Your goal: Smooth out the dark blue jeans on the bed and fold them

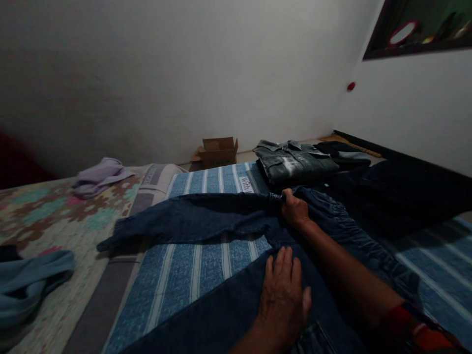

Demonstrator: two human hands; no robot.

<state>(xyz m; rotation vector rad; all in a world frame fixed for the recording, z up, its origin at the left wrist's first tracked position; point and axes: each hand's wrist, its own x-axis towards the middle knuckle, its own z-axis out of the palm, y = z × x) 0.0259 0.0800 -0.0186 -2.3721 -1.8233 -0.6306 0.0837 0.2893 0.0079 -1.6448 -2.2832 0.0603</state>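
Note:
A pair of dark blue jeans (206,209) with an elastic waistband lies spread over the bed, its waist to the right and its legs pointing left. My right hand (294,209) reaches across and has its fingers closed on the far edge of the jeans, near the top of the far leg. Flat on the near leg rests my left hand (282,290), fingers stretched out and thumb slightly apart. The near leg runs out of view at the bottom.
Beyond the jeans lies a folded grey-green denim garment (295,162), with dark clothes (405,196) to its right. A cardboard box (218,153) stands by the wall. On the left are a lilac cloth (101,177) and a blue-grey garment (33,282) on a floral cover (99,219).

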